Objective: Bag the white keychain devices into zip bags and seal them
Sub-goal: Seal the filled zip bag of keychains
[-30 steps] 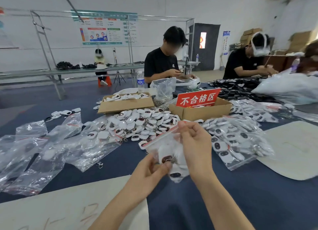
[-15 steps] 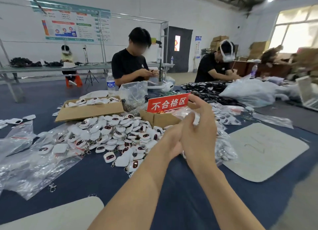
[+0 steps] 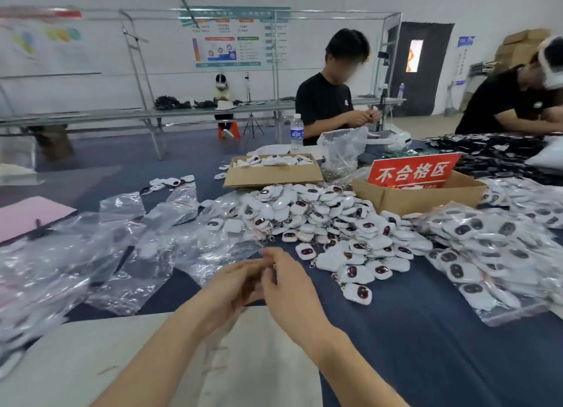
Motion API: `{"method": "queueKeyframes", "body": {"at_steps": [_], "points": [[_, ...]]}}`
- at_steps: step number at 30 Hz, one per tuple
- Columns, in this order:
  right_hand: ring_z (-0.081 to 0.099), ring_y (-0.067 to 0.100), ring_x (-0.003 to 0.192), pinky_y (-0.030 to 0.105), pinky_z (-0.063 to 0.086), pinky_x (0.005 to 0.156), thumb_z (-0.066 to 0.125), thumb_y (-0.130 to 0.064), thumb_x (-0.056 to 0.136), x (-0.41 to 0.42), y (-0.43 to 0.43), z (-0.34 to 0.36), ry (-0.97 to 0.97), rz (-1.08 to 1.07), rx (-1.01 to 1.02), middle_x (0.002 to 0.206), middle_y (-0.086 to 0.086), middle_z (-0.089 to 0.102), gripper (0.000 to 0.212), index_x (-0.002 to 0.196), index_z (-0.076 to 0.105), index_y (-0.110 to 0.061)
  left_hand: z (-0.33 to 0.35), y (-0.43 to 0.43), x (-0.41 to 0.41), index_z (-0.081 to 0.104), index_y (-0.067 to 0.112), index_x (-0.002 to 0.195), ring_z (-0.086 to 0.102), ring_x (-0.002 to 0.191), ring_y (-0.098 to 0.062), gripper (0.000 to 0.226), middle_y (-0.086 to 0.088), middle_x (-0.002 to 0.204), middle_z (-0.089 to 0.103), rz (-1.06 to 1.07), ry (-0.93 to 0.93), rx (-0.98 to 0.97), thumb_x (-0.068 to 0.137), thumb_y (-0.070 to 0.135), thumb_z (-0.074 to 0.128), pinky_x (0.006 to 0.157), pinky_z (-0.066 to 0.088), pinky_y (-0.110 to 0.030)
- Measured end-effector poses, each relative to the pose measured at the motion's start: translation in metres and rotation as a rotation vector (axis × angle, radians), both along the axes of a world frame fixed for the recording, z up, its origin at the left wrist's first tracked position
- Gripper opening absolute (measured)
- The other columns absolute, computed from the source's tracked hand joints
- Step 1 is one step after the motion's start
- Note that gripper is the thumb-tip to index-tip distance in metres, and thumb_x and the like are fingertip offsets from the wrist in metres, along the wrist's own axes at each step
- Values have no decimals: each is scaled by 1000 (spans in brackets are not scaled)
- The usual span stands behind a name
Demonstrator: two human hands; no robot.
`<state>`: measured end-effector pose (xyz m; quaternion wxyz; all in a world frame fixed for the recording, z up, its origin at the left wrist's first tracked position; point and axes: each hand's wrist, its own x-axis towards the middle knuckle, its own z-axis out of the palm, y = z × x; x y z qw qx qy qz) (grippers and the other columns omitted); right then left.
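Both hands meet low in the middle of the frame, above the near edge of the dark blue table point(image 3: 426, 352). The left hand point(image 3: 227, 288) reaches up and rightward with its fingers fairly straight. The right hand point(image 3: 291, 289) shows its back, and its fingertips point(image 3: 269, 256) touch those of the left. Motion blur smears the fingers, so I cannot tell whether either hand pinches anything; no bag or device shows between them. The loose white keychain devices point(image 3: 323, 224) lie heaped just beyond the hands, at the frame's centre. Empty zip bags point(image 3: 134, 254) are strewn across the left side. Filled bags point(image 3: 487, 248) are piled at the right edge. Behind the heap, a cardboard box point(image 3: 420, 198) carries a red sign point(image 3: 414, 170). A shallower box point(image 3: 271, 173) to its left holds more devices. A pale mat point(image 3: 91, 361) lies under the forearms at lower left.
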<state>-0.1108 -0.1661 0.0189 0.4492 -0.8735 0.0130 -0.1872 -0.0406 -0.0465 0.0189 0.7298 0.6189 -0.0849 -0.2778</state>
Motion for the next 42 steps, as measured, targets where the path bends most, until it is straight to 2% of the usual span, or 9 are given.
{"method": "queueKeyframes", "body": {"at_steps": [6,12,16,23,29,33,36,38,42], "points": [[51,28,119,43,44,96,42,-23,101,38,71,-29,169,127,-337,133,3,54,38,139,46,-25,-7,109,14,67,7,99,64,65,-20,24,-12,83,68,391,-248,398,100,-4,46,52,54,-22],[24,26,148,43,33,110,47,-25,104,78,84,-35,197,201,-620,162,4,26,51,153,32,-22,-25,161,30,65,27,106,65,86,-14,20,3,97,71,320,-662,931,100,12,53,79,48,-31],[47,33,126,39,38,98,50,-21,100,90,86,-32,208,225,-682,133,9,57,35,135,55,-22,-36,159,37,67,27,113,58,92,-9,23,12,103,64,326,-649,970,100,16,51,76,39,-24],[49,26,116,36,36,96,44,-30,104,83,79,-30,106,166,-809,125,1,54,24,120,60,-22,-39,153,37,67,22,113,59,93,-11,24,4,108,67,388,-591,902,101,14,48,74,39,-24],[47,22,119,28,28,100,41,-11,101,75,71,-40,59,154,-787,123,0,51,25,119,56,-18,-40,145,31,66,20,119,55,106,-15,27,2,119,61,359,-654,964,101,14,47,89,43,-29],[48,22,122,32,29,103,52,-35,101,75,68,-37,135,139,-651,127,-1,56,32,129,54,-19,-40,137,26,66,21,121,50,120,-25,30,-3,126,58,326,-696,1044,100,15,46,104,42,-38],[51,25,114,34,33,100,46,-35,104,75,70,-33,102,99,-790,119,1,59,25,117,60,-19,-38,136,24,66,21,120,49,120,-25,29,-3,125,58,331,-688,1048,100,16,46,104,41,-38],[57,25,102,34,39,89,43,-30,105,72,70,-27,66,63,-630,105,1,64,19,107,59,-18,-39,135,21,65,19,122,54,114,-22,29,-2,123,62,356,-687,998,101,15,47,98,43,-35],[63,19,79,19,51,63,50,-36,102,63,61,10,64,18,377,92,0,71,15,94,57,-25,-36,123,14,46,17,135,59,88,-3,33,8,97,64,573,-550,607,102,22,51,72,42,-16]]}}
